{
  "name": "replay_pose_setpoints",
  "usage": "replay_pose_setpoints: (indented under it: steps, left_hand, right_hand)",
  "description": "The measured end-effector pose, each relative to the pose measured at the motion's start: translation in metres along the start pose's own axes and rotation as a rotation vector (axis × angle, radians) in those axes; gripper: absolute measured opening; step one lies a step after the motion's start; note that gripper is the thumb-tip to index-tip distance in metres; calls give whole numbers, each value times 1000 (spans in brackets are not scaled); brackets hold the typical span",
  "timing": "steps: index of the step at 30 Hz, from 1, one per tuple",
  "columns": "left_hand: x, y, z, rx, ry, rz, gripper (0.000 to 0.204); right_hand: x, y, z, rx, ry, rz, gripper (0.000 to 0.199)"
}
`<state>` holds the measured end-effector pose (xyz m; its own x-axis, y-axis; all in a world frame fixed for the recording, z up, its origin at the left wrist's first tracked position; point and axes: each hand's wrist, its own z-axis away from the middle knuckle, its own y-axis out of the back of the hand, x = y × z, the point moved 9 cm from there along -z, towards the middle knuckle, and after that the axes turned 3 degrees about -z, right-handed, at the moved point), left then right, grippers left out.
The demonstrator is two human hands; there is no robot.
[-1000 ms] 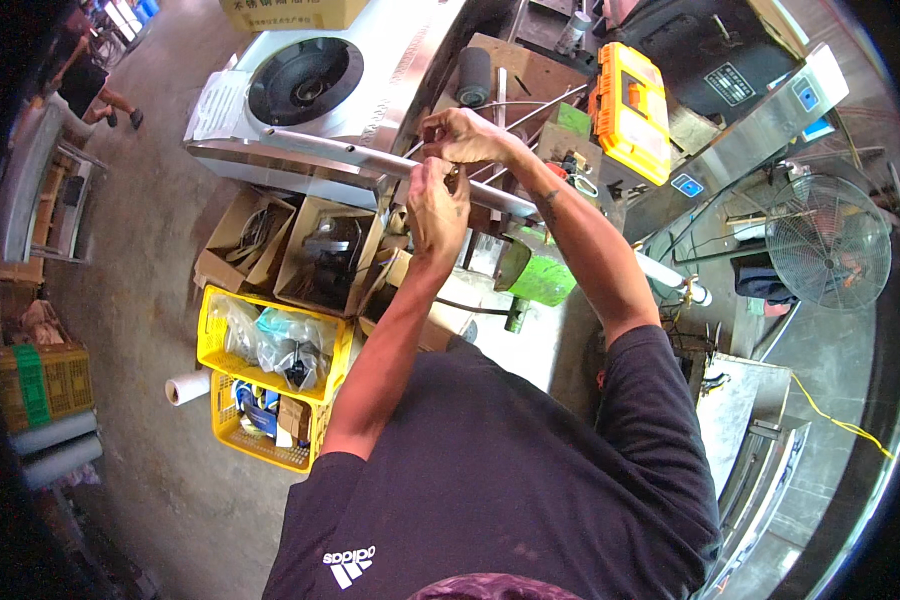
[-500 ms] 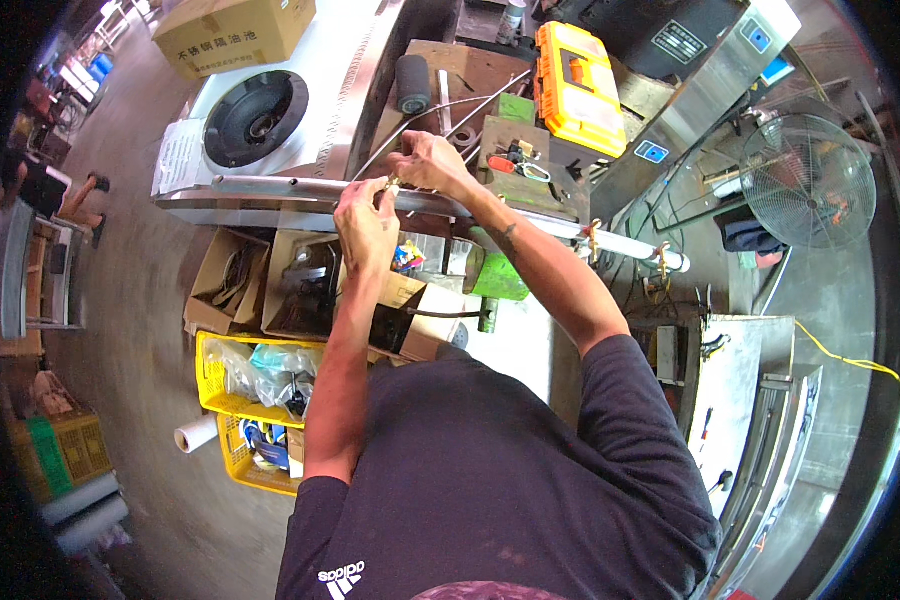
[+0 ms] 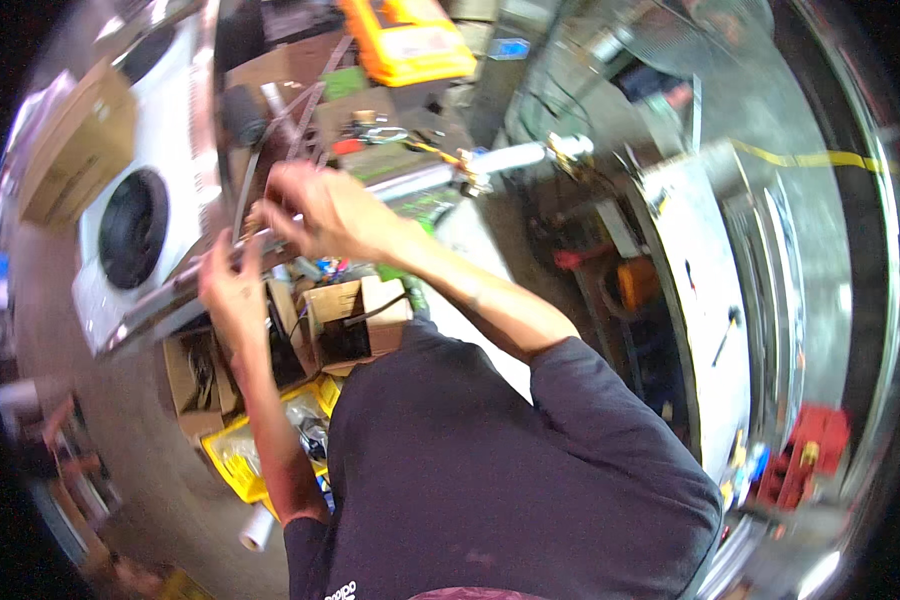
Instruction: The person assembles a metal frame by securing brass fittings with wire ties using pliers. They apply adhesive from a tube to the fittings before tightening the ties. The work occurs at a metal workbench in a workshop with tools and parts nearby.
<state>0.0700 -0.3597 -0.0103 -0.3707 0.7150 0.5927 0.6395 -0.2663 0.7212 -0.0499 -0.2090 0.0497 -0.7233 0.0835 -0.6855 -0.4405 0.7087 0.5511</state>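
A long silver pipe (image 3: 420,183) runs slantwise in front of me, with brass valves (image 3: 470,172) fitted along its right part. My left hand (image 3: 234,295) is at the pipe's left part, thumb and fingers bent together at it. Close beside it, my right hand (image 3: 330,212) reaches over the pipe with its fingers curled inward. A small brass-coloured bit shows between the two hands, but blur hides its shape. What each hand grips cannot be made out.
Beyond the pipe stands a workbench with an orange toolbox (image 3: 410,45) and loose tools. At left are a white panel with a black round burner (image 3: 133,228) and a cardboard box (image 3: 80,150). Below lie open cartons (image 3: 340,320) and a yellow crate (image 3: 235,460).
My view has swung to the right, so the bench, pipe and hands sit further left and tilted. My hands stay close together at the pipe; the right hand's fingers look more spread over it.
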Motion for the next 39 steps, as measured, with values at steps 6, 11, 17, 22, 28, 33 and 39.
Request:
replay_pose_setpoints:
  steps: [6,11,17,22,28,33,39]
  left_hand:
    - [-37,29,12,180,-231,58,31]
    - [-70,20,69,260,64,258,43]
    - [-172,-58,220,-26,-103,-415,55]
    - [-166,-147,338,-643,375,-457,34]
    - [-65,-181,413,-1060,456,-431,37]
    - [32,-174,431,-489,598,-309,39]
    - [28,-149,534,-487,931,-336,38]
  right_hand:
    - [40,37,236,-491,-769,-529,44]
    - [218,92,566,70,-1528,-310,33]
    - [303,290,742,820,-1525,-103,28]
    - [358,458,723,892,-1304,549,29]
    - [498,508,612,-122,-796,1833,35]
    - [655,599,675,129,-557,1851,41]
    - [684,652,702,295,-1194,1119,83]
